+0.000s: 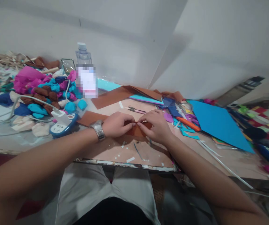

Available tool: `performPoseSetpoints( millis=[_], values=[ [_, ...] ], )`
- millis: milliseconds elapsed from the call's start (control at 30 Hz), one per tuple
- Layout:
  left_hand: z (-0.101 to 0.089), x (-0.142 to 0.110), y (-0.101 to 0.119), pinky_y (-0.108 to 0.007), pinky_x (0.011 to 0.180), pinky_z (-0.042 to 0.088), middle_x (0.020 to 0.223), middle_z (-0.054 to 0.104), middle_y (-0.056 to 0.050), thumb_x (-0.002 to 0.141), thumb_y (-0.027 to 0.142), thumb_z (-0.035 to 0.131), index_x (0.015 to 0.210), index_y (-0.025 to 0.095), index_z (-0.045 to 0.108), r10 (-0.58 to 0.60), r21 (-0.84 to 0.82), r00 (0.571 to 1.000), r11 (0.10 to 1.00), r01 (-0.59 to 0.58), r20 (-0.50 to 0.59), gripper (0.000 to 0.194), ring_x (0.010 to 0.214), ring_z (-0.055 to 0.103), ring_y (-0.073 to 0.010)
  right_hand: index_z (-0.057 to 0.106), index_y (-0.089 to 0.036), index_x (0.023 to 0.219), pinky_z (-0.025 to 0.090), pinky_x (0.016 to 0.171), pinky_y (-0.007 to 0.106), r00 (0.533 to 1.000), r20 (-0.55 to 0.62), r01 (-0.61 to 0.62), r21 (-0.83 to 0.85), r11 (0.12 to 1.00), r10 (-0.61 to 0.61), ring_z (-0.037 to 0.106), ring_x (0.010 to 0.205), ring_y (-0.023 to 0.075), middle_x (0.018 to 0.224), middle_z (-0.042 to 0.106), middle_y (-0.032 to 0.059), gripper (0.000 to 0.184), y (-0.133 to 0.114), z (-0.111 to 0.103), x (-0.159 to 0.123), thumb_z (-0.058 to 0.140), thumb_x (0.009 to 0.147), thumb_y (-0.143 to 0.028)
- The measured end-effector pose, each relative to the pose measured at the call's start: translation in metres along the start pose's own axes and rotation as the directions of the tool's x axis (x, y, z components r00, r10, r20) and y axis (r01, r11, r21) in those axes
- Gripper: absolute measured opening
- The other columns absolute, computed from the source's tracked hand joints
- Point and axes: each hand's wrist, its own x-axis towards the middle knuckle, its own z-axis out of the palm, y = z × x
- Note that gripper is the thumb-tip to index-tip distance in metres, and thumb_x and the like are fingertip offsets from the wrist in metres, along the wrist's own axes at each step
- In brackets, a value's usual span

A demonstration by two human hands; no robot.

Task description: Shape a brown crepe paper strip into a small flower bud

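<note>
Near the table's front edge, a piece of brown paper (136, 131) is pinched between both hands. My left hand (117, 125), with a metal watch on the wrist, is closed on its left part. Closed on its right part is my right hand (156, 126), thumb and fingertips almost meeting the left ones. The fingers cover much of the paper's upper edge. Another brown strip (93, 118) lies flat by the left hand. Beyond the hands are a pen (136, 110) and a long folded brown strip (115, 95).
To the left sit a power strip (59, 128) with a plugged charger, a cable, and a heap of coloured crumpled paper (47, 90). A bottle (83, 54) and a blurred phone (87, 81) stand behind. An orange cutter (188, 124) and a blue sheet (219, 122) lie right.
</note>
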Motion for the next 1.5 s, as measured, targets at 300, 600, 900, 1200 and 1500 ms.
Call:
performPoseSetpoints(
  millis=[300, 600, 900, 1200, 1500],
  values=[
    [0.0, -0.0004, 0.0, -0.027, 0.063, 0.037, 0.074, 0.071, -0.002, 0.094, 0.035, 0.057, 0.086, 0.018, 0.074, 0.006, 0.012, 1.0, 1.0, -0.006, 0.01, 0.025, 0.066, 0.058, -0.0148, 0.067, -0.022, 0.087, 0.034, 0.095, 0.044, 0.999, 0.042, 0.002, 0.024, 1.0, -0.003, 0.065, 0.09, 0.0216, 0.086, 0.074, 0.0024, 0.008, -0.0008, 0.0026, -0.0017, 0.061, 0.091, -0.024],
    [-0.0007, 0.0026, -0.0026, -0.029, 0.061, 0.033, 0.064, 0.064, -0.001, 0.095, 0.032, 0.053, 0.074, 0.018, 0.071, -0.02, 0.093, 0.998, 0.995, 0.025, -0.055, 0.031, 0.06, 0.052, -0.0142, 0.064, -0.022, 0.082, 0.034, 0.095, 0.045, 1.0, 0.005, -0.009, 0.012, 1.0, 0.009, 0.064, 0.086, 0.0218, 0.083, 0.073, 0.0019, 0.007, 0.0016, 0.0038, -0.0016, 0.061, 0.088, -0.022],
    [-0.0015, 0.0004, -0.0024, -0.028, 0.062, 0.036, 0.073, 0.072, -0.002, 0.091, 0.033, 0.059, 0.083, 0.019, 0.076, -0.031, 0.044, 0.997, 0.998, 0.034, -0.074, 0.023, 0.065, 0.058, -0.0147, 0.064, -0.022, 0.082, 0.035, 0.093, 0.044, 1.0, 0.016, -0.01, 0.029, 1.0, 0.01, 0.065, 0.088, 0.0226, 0.084, 0.073, 0.0031, 0.007, 0.0008, 0.0033, -0.001, 0.059, 0.088, -0.022],
    [0.0005, 0.0011, 0.0, -0.027, 0.064, 0.039, 0.076, 0.073, -0.002, 0.094, 0.033, 0.059, 0.087, 0.019, 0.075, -0.026, -0.002, 0.999, 1.0, 0.026, 0.037, 0.023, 0.069, 0.061, -0.0151, 0.065, -0.022, 0.086, 0.033, 0.097, 0.044, 0.999, 0.045, 0.013, 0.062, 0.998, -0.016, 0.064, 0.089, 0.0204, 0.085, 0.072, 0.0015, 0.005, -0.0038, 0.0022, -0.0029, 0.063, 0.09, -0.023],
    [-0.0013, 0.0013, -0.0023, -0.027, 0.065, 0.039, 0.079, 0.073, -0.002, 0.096, 0.032, 0.056, 0.088, 0.018, 0.073, -0.019, -0.026, 0.999, 0.999, 0.02, 0.031, 0.024, 0.071, 0.061, -0.0154, 0.067, -0.023, 0.094, 0.035, 0.098, 0.045, 0.999, 0.036, 0.034, 0.121, 0.992, -0.038, 0.066, 0.088, 0.0206, 0.091, 0.075, 0.0012, 0.012, 0.0017, 0.0025, -0.0037, 0.062, 0.084, -0.019]
  ],
)
